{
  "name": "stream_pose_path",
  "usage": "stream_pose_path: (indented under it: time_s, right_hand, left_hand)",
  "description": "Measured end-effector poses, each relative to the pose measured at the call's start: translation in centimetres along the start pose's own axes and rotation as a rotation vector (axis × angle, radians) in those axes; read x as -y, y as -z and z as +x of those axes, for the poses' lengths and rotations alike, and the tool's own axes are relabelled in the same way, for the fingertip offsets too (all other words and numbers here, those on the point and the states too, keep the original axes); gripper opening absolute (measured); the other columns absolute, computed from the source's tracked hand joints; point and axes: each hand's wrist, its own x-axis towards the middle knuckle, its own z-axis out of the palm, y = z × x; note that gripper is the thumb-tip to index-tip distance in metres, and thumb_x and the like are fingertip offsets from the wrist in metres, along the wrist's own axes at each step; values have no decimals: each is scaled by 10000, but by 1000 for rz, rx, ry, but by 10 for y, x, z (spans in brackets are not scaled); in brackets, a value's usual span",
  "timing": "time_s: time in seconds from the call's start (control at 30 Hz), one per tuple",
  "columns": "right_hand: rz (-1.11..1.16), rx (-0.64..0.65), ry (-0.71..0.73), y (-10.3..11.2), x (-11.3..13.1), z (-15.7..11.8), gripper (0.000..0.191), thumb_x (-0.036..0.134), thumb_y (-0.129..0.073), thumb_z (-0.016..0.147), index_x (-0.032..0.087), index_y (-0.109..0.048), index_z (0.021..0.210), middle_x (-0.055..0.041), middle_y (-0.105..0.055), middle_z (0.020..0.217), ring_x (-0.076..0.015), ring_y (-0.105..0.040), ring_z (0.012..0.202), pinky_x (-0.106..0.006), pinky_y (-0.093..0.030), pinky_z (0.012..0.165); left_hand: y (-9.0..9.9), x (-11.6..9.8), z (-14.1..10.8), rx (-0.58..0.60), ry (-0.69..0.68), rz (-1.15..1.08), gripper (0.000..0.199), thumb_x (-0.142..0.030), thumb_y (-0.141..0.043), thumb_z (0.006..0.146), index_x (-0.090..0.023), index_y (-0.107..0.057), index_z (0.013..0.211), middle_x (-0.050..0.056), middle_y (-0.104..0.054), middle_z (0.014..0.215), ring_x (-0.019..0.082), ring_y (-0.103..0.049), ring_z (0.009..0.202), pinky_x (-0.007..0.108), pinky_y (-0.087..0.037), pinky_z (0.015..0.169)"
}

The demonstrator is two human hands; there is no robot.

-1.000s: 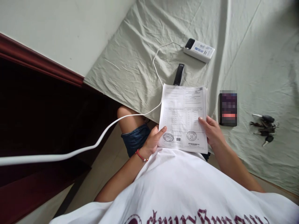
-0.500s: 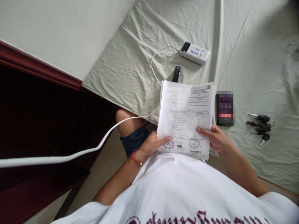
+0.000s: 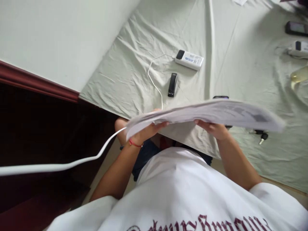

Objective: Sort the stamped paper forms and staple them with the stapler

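Observation:
A stack of printed papers (image 3: 207,112) is held sideways in front of my body, seen nearly edge-on and blurred, its print hard to read. My left hand (image 3: 150,129) grips its lower edge left of the middle, thumb on the near side; a red bracelet is on that wrist. Further right, my right hand (image 3: 213,127) pinches the same edge, the thumb on the near face and the other fingers partly hidden. Beyond the papers, a black stapler-like object (image 3: 172,84) and a white power bank (image 3: 189,60) with a cable lie on the pale green cloth.
The papers partly cover a phone (image 3: 220,97) and some keys (image 3: 263,138). A dark device (image 3: 297,28) and another white device (image 3: 298,49) lie at the far right. A white cable (image 3: 101,152) runs across the left, near the dark wooden furniture edge (image 3: 38,81).
The papers have turned from upright and facing me to sideways and nearly edge-on, now reaching far to the right. Both hands have moved up and left slightly, still holding them. The view has shifted.

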Motion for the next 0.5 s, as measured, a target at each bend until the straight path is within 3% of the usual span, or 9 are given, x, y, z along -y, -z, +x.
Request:
stream_pose_path:
  time_s: [0.07, 0.13, 0.23, 0.33, 0.5]
  right_hand:
    - [24, 175, -19, 5, -1, 0, 376, 617, -707, 882, 320, -816, 1087, -21, -798, 1162, -302, -740, 1127, -438, -563, 1054]
    - [60, 262, -10, 8, 4, -2, 464, 679, -715, 841, 312, -823, 1104, -35, -799, 1167, -295, -747, 1117, -411, -575, 1024]
    - [59, 259, -42, 7, 15, -1, 435, 633, -769, 813, 325, -823, 1114, -51, -792, 1193, -288, -741, 1131, -400, -575, 1022]
    - [32, 284, -78, 7, 23, 2, 299, 526, -775, 843, 330, -832, 1062, -56, -798, 1171, -281, -748, 1114, -404, -580, 1024]
    - [36, 361, -142, 8, 33, -1, 342, 483, -818, 790, 304, -833, 1081, -67, -792, 1194, -316, -730, 1163, -443, -551, 1089]
  left_hand:
    - [0, 4, 0, 49, -74, 11, 287, -525, -745, 888, -253, -825, 932, 83, -786, 950, 265, -729, 987, 396, -577, 940]
    - [0, 2, -2, 65, -136, 16, 333, -539, -714, 914, -244, -823, 1023, 103, -784, 1046, 262, -717, 998, 411, -567, 943]
    - [3, -4, -7, 99, -197, 69, 295, -453, -732, 930, -235, -802, 1117, 110, -764, 1153, 244, -703, 1043, 401, -563, 946]
    - [5, -8, -11, 164, -264, 129, 237, -364, -753, 931, -225, -800, 1116, 103, -779, 1125, 219, -701, 996, 381, -566, 912]
    - [5, -10, -14, 193, -265, 127, 246, -389, -696, 970, -222, -798, 1118, 110, -779, 1143, 232, -721, 1011, 385, -570, 900]
